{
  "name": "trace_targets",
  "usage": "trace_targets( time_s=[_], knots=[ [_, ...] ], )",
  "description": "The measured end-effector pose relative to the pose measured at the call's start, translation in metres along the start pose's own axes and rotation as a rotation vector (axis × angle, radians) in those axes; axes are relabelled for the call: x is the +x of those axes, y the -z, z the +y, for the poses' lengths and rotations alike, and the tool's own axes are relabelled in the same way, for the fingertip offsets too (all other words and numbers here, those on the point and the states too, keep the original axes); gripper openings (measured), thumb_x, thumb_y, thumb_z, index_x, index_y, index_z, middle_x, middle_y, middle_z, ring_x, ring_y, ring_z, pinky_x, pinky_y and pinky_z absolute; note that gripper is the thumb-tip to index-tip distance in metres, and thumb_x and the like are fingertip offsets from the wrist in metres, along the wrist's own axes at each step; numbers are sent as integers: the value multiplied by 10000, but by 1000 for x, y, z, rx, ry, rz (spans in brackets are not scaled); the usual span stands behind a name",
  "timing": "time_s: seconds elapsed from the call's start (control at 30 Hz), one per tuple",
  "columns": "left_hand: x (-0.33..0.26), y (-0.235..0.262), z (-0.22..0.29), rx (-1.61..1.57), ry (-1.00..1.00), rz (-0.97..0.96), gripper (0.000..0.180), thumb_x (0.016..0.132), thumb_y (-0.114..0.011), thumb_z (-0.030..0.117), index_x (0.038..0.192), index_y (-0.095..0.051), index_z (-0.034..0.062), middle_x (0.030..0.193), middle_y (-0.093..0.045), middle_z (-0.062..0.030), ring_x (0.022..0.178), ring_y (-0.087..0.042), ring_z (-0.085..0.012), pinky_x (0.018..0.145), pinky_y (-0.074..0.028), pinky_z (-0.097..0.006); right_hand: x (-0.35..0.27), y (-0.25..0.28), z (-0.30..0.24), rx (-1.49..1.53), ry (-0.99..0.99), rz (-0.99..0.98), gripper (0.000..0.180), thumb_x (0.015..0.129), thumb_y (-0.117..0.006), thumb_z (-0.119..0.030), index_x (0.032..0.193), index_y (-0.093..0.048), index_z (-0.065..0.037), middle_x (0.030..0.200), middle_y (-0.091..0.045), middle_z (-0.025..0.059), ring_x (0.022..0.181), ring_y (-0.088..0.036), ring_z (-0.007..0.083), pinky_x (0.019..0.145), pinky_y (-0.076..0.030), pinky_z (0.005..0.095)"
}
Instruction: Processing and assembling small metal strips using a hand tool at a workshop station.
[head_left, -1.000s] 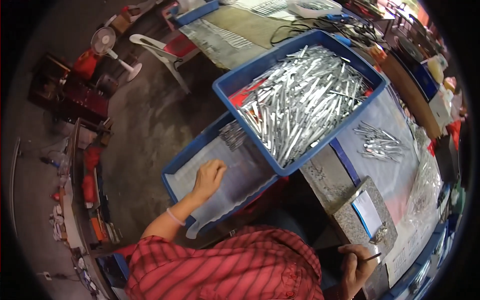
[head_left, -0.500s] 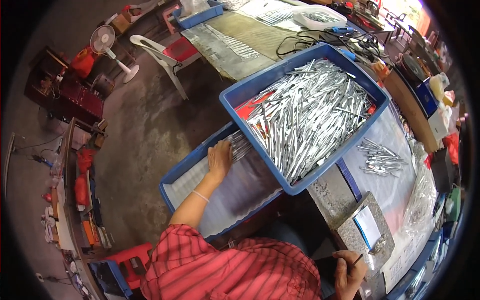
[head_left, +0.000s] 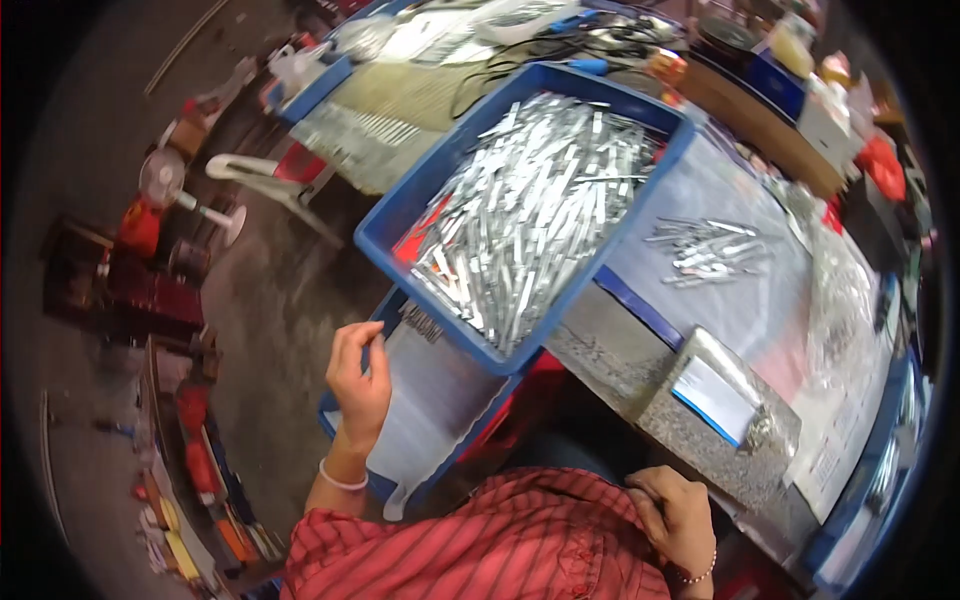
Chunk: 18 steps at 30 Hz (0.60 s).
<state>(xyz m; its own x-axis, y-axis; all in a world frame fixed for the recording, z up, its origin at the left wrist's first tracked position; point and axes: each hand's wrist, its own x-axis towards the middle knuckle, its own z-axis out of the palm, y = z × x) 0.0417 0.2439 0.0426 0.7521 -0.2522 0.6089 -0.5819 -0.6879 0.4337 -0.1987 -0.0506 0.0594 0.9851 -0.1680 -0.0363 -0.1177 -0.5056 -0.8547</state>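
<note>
My left hand (head_left: 360, 388) is raised over the left edge of the lower blue tray (head_left: 392, 304). Its fingers are loosely bent, the thumb stands apart, and nothing shows in it. A few thin metal strips (head_left: 421, 321) lie in that tray, partly covered by the upper bin. That blue bin (head_left: 597, 290) holds a big heap of thin silvery metal strips (head_left: 540, 200). My right hand (head_left: 678, 512) is close to my red striped shirt with its fingers curled inward; anything inside them is hidden.
A smaller pile of metal strips (head_left: 708, 248) lies on the plastic-covered table at right. Nearer stands a stone slab (head_left: 680, 420) with a white, blue-edged pad (head_left: 715, 400). Cables (head_left: 530, 55) cross the far table. A white chair (head_left: 270, 185) and a fan (head_left: 163, 178) stand at left.
My left hand has drawn back from the strips in the lower tray and lifted. My right hand has come nearer my body; its thin dark stick no longer shows. The whole view has turned.
</note>
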Motion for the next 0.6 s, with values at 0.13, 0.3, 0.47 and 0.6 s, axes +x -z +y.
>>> trace_targets(
  time_s=[0.13,0.3,0.47,0.6],
  knots=[
    [33,-1,79,-185,-259,-120,219,798,-584,-137,974,-623,-12,875,-612,-148,783,-615,-265,691,-502,-321,-10,5,16,-47,137,-98,203,795,-677,-116,980,-611,-65,865,-634,97,677,-637,290,539,-506,363],
    [89,-42,182,-491,-556,-548,173,804,-618,-76,964,-633,-12,893,-618,-158,811,-626,-304,715,-506,-330,-37,8,25,-21,187,-43,192,836,-664,-158,987,-594,-63,827,-609,92,648,-623,282,517,-502,361],
    [123,-190,237,-563,-600,-787,133,849,-574,41,951,-650,2,877,-630,-156,816,-627,-290,732,-490,-335,-71,7,34,8,25,25,155,856,-654,-150,971,-634,-47,847,-644,117,699,-646,305,592,-529,360],
    [143,-319,228,-238,-623,-743,192,788,-610,123,941,-681,30,917,-644,-191,867,-626,-350,786,-489,-399,-87,11,28,61,-45,124,179,858,-663,-173,980,-643,-44,841,-655,123,715,-655,306,619,-536,356]
  ],
)
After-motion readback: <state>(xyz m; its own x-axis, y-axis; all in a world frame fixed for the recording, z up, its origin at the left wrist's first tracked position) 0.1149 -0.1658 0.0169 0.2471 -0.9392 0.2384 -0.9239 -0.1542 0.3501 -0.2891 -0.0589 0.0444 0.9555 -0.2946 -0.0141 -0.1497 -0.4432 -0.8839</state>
